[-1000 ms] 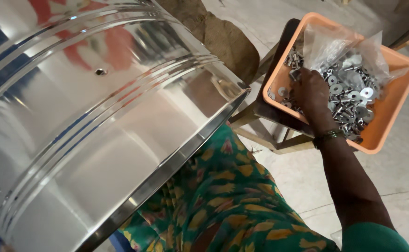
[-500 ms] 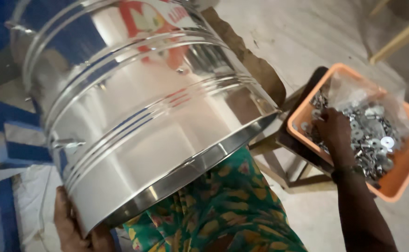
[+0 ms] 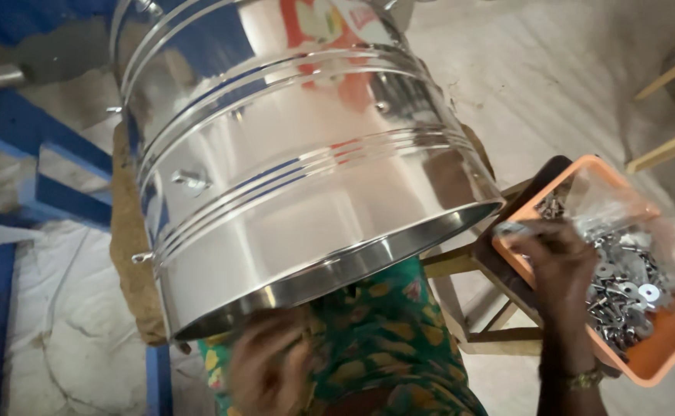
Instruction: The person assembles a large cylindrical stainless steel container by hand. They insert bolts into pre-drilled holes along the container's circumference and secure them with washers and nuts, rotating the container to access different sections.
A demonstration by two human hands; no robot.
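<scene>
Polished steel filled most of the view: a large ribbed drum [image 3: 299, 162] lay tilted across the person's lap, its open rim facing down toward a green patterned garment [image 3: 383, 339]. The left hand [image 3: 272, 370], blurred, sat just under that lower rim with fingers curled; whether it actually gripped the edge could not be told. The right hand [image 3: 557, 266] reached out to the side into an orange tray [image 3: 661, 354] resting on a wooden stool [image 3: 491, 308], its fingers bent down and pinched narrowly among loose rivets and washers [image 3: 622, 289] spilling from a clear plastic bag [image 3: 622, 208]. What it held, if anything, was hidden.

With only one hand near the drum, the smooth cylinder seemed liable to roll or slide off the lap. The tray overhung the stool's edge, so a careless pull could probably tip it and scatter the small hardware across the floor.
</scene>
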